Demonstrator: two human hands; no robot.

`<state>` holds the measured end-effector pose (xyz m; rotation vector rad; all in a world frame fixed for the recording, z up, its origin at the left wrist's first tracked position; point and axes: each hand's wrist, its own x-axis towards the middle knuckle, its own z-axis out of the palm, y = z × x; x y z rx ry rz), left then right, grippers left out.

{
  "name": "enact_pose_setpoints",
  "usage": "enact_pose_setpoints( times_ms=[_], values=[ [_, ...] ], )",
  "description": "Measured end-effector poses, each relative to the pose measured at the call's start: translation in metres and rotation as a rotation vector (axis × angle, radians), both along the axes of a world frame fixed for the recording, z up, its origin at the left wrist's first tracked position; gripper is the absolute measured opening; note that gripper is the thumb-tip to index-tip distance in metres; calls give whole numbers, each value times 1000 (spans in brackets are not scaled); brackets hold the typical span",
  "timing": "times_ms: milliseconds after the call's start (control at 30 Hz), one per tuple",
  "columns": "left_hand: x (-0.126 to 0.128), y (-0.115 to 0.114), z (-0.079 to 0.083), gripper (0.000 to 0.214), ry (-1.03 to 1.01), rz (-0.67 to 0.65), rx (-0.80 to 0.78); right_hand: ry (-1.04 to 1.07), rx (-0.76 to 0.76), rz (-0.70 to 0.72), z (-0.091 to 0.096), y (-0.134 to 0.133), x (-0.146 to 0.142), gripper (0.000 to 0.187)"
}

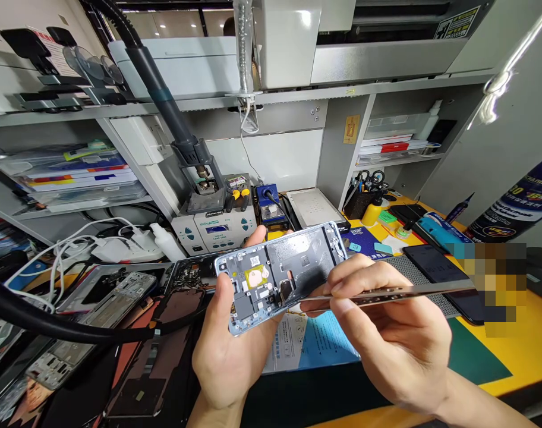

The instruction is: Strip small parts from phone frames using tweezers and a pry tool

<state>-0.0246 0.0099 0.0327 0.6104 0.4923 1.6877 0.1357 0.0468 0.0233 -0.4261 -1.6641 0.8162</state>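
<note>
My left hand is wrapped round an opened phone frame, its thumb on the near left end and fingers behind. The frame is tilted toward me, with bare metal on its right half and a board with a pale patch on its left half. In my right hand a pair of metal tweezers is pinched between thumb and fingers. Their tips point left, close to the frame's lower edge; whether they touch it I cannot tell. Below the frame lies a blue and white printed sheet.
A black hose crosses low on the left, over several phone parts. Behind the frame stands a soldering station with a hot-air handle. A dark phone and a large spray can are at right.
</note>
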Motion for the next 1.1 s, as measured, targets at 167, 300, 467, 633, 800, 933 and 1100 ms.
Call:
enact_pose_setpoints(
  times_ms=[167, 300, 467, 633, 800, 933, 1100],
  values=[
    [2, 0, 1, 51, 13, 29, -14, 7, 22, 20, 1, 1, 0, 28],
    [2, -1, 1, 53, -2, 25, -9, 35, 82, 16, 1, 2, -3, 32],
    [2, -4, 1, 51, 3, 15, -7, 34, 64, 27, 0, 2, -2, 34],
    [3, -2, 3, 52, -2, 6, -10, 37, 35, 50, -2, 1, 0, 36],
    [1, -2, 3, 52, 1, 9, -9, 35, 41, 38, -3, 1, 0, 37],
    [-2, -4, 4, 52, 19, -24, -41, 28, 39, 42, -2, 2, -1, 36],
    [-1, -3, 4, 51, -9, -25, -29, 21, 37, 48, -2, 3, -1, 34]
  ],
)
